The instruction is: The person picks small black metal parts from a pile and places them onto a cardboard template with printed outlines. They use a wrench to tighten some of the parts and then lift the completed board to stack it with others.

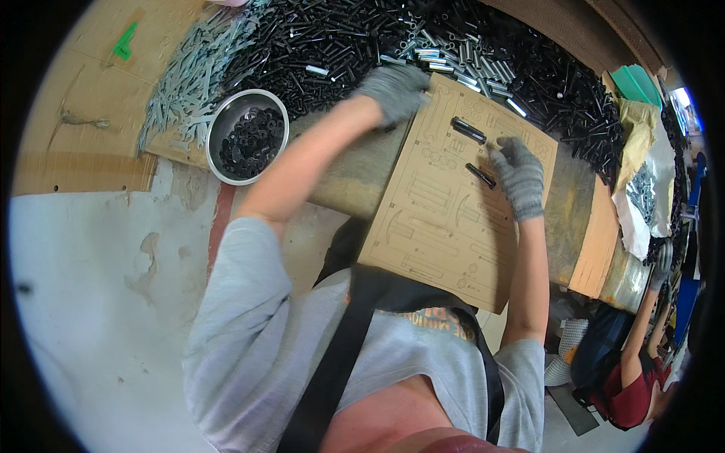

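Note:
My left hand (393, 92), in a grey knit glove, reaches over the heap of black bolts (310, 45) at the bench's far side, beside shiny metal sleeves (495, 72). Motion smears its fingers, so its grip cannot be told. In a matching glove, my right hand (519, 175) is over the right part of a brown cardboard sheet (423, 219) printed with outlines of tools and hardware. Its fingers are curled; what they hold, if anything, is hidden. Just left of it lies a black bolt (480, 176), and beyond that a small group of black bolts (468, 130).
A steel bowl (285, 143) of black washers or nuts stands left of my left forearm. Flat grey metal pieces (185, 83) are piled at the far left. A green tray (636, 84) and brown paper (638, 140) are on the right. Another person in a dark red shirt (630, 389) works there.

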{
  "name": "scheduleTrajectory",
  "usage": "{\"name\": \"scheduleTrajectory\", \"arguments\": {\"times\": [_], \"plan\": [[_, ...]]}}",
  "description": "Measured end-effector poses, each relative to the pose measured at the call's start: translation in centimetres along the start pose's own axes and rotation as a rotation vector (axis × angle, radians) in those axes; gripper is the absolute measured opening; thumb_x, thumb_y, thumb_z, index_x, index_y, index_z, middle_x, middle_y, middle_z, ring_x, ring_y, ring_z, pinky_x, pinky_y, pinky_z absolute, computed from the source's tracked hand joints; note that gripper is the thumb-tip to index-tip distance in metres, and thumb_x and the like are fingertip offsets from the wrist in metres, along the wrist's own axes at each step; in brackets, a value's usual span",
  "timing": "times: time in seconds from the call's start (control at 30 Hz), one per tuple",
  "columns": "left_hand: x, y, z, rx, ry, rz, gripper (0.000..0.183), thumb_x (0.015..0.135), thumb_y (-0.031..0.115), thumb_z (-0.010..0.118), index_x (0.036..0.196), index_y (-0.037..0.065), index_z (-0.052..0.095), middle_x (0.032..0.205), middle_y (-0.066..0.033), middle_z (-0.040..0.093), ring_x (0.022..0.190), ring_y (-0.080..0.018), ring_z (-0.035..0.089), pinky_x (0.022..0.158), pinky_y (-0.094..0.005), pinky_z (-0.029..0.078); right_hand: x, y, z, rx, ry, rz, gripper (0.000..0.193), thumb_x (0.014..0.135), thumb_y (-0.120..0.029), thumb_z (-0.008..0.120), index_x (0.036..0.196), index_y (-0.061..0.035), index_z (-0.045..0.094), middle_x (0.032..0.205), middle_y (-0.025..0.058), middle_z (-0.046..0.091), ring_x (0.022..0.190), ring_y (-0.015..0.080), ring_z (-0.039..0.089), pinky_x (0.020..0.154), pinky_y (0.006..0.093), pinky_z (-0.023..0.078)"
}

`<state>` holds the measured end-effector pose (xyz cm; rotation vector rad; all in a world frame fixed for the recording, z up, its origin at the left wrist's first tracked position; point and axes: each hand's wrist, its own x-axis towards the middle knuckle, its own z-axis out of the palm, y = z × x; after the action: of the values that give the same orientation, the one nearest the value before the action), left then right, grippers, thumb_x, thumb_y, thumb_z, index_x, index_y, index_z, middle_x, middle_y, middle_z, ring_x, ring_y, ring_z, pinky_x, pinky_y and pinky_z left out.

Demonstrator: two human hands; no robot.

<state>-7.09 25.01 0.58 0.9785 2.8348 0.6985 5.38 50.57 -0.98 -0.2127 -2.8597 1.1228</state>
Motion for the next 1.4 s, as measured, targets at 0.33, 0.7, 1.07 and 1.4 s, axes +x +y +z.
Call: {"name": "scheduleTrajectory", "arguments": {"times": [0.33, 0.7, 1.07, 1.4], "plan": [[0.6, -9.7, -5.6, 0.393, -0.155, -0.373, 0.039, 0.081, 0.039, 0.063, 0.108, 0.011, 0.065, 0.109, -0.0163, 0.064, 0.104, -0.0326, 0.061, 0.087, -0.043, 0.048, -3.8, -1.1, 0.9, -0.403, -0.041, -0.214, 0.015, 0.079, -0.022, 0.066, 0.09, -0.0109, 0.064, 0.091, 0.011, 0.062, 0.081, 0.031, 0.062, 0.07, 0.0423, 0.05], [-0.7, 4.6, 3.1, -0.456, -0.187, 0.128, 0.024, 0.079, 0.02, 0.062, 0.098, 0.008, 0.055, 0.084, -0.0025, 0.06, 0.081, -0.0154, 0.056, 0.073, -0.0318, 0.049, -2.7, 2.4, -2.1, -0.475, 0.079, -0.073, 0.012, 0.08, -0.014, 0.064, 0.092, -0.0131, 0.068, 0.091, 0.0075, 0.063, 0.083, 0.0289, 0.062, 0.074, 0.0382, 0.05], [-3.1, 9.1, 6.6, -0.066, -0.155, 0.083, 0.032, 0.079, 0.034, 0.066, 0.096, 0.007, 0.064, 0.091, -0.0114, 0.065, 0.087, -0.028, 0.062, 0.079, -0.0374, 0.049, -3.8, 1.7, -1.4, -0.315, -0.02, -0.203, 0.016, 0.083, -0.023, 0.063, 0.096, -0.0145, 0.067, 0.093, 0.0055, 0.063, 0.089, 0.0264, 0.061, 0.077, 0.0375, 0.049], [-0.4, 5.5, 4.9, -0.111, 0.099, 0.029, 0.04, 0.078, 0.032, 0.07, 0.11, 0.009, 0.063, 0.102, -0.0102, 0.065, 0.093, -0.0255, 0.064, 0.084, -0.0353, 0.05, -1.0, 4.3, -3.1, -0.332, 0.095, -0.238, 0.022, 0.079, -0.028, 0.069, 0.095, -0.0137, 0.067, 0.09, 0.0052, 0.063, 0.083, 0.0247, 0.063, 0.074, 0.0367, 0.05]]}}
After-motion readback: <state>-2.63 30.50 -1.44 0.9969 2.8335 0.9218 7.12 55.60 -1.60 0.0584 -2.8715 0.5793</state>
